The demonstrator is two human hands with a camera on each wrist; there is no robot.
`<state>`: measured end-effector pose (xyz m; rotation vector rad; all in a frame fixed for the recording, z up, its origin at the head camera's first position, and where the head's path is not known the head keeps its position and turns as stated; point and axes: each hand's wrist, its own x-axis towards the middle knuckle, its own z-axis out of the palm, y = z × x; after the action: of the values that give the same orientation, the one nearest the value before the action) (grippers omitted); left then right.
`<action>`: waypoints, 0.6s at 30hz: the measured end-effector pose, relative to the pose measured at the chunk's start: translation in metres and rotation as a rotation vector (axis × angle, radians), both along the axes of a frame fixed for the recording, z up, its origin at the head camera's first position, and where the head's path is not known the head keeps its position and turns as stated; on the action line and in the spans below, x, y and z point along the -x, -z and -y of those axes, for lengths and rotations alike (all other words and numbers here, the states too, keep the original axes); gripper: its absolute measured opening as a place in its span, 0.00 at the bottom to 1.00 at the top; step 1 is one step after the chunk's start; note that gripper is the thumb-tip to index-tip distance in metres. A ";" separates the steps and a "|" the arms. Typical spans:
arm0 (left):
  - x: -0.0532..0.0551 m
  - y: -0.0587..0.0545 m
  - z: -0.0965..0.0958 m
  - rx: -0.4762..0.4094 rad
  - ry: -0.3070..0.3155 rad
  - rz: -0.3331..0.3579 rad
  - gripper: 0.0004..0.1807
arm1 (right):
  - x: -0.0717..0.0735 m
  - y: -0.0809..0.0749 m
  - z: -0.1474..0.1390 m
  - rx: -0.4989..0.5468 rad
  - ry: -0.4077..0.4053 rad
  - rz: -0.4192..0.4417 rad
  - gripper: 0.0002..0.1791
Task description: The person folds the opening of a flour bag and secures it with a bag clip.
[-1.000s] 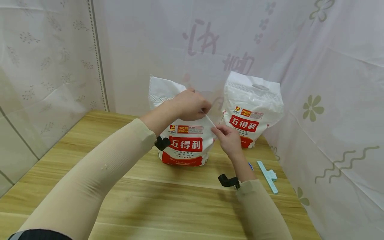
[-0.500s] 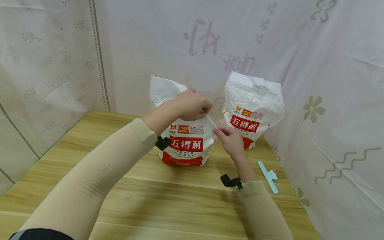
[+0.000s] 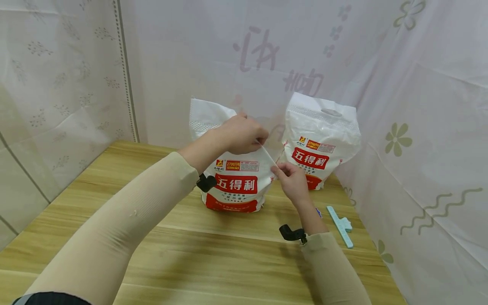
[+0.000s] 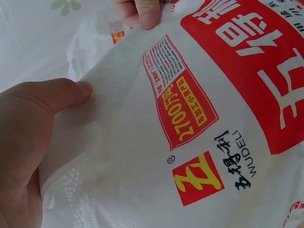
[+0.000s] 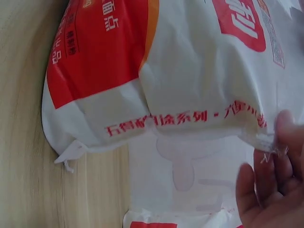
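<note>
A white flour bag (image 3: 236, 184) with red print stands on the wooden table (image 3: 206, 262). Its top edge is folded over toward the right. My left hand (image 3: 244, 134) grips the upper part of this bag, thumb (image 4: 71, 92) lying on the front face in the left wrist view. Lower on the right, my right hand (image 3: 295, 182) pinches the bag's side corner between thumb and fingers. Loose threads (image 5: 275, 153) show at that corner in the right wrist view. The white edge runs taut between the two hands. My left fingertips are hidden behind the plastic.
A second flour bag (image 3: 325, 127) with a handle slot stands behind on the right. A light blue sealing clip (image 3: 340, 226) lies near the table's right side, and a small blue item (image 3: 318, 212) peeks out beside my right wrist. Patterned curtains (image 3: 171, 72) border the table.
My right hand has shifted slightly right and down with the bag's corner, and more of the taut edge shows. The left hand keeps its place.
</note>
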<state>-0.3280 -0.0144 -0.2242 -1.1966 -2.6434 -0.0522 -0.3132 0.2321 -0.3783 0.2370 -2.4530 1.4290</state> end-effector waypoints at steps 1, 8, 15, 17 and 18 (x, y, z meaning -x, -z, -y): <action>0.000 0.000 0.000 -0.001 -0.004 0.001 0.06 | 0.001 0.001 -0.001 0.030 -0.021 0.024 0.18; 0.000 -0.002 -0.001 -0.009 -0.010 0.006 0.06 | 0.001 0.000 0.004 0.134 -0.109 0.075 0.21; -0.004 -0.015 0.004 0.049 -0.086 0.048 0.06 | -0.001 -0.002 0.009 0.123 -0.059 0.087 0.19; -0.005 -0.021 0.005 0.073 -0.115 0.042 0.05 | -0.001 -0.002 0.009 0.117 -0.050 0.083 0.19; -0.005 -0.023 0.005 0.086 -0.121 0.037 0.04 | -0.001 -0.002 0.009 0.115 -0.044 0.080 0.18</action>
<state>-0.3232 -0.0198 -0.2012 -1.0673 -2.7700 0.0619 -0.3126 0.2232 -0.3767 0.2144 -2.4320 1.6219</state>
